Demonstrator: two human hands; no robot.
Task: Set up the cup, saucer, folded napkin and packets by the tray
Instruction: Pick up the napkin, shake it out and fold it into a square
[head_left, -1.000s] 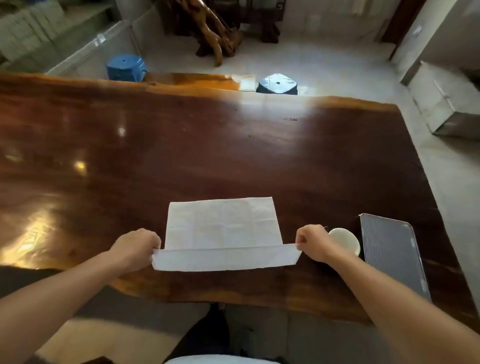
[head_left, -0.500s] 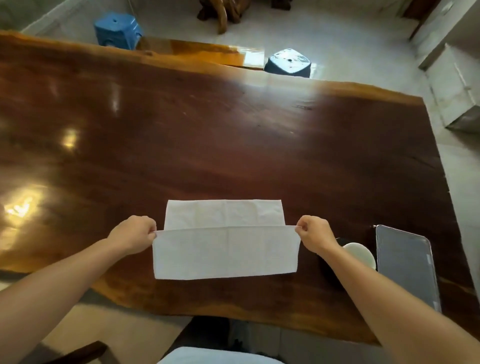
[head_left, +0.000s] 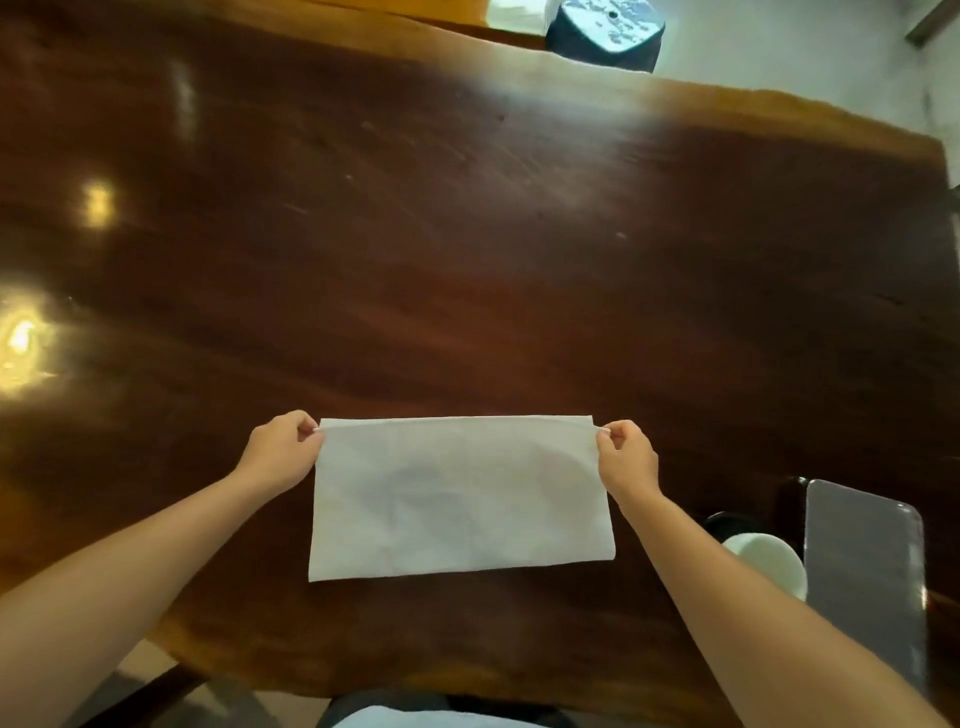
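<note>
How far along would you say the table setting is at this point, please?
Early on. Done: the white napkin lies folded in half on the table. In hand: the left hand and right hand pinch its far corners. Left: any further folds and placing it. The cup sits beside the grey tray; I cannot see the saucer clearly, nor any packets.

Both your forearms bare to frame edge, no sleeves showing, no watch, no bands, no rings visible on either side. Left hand (head_left: 280, 452): no glove; fingertips (head_left: 309, 429) show short nails, look unpainted, pale at tips. Right hand (head_left: 626, 457): same, no glove, short nails. Bottom centre, betw. your arms: strip of dark garment (head_left: 395, 701), prob. black or dk grey, w/ pale whitish fabric (head_left: 441, 719) below it at frame edge. Can't tell what garment either is; blurred.
</note>
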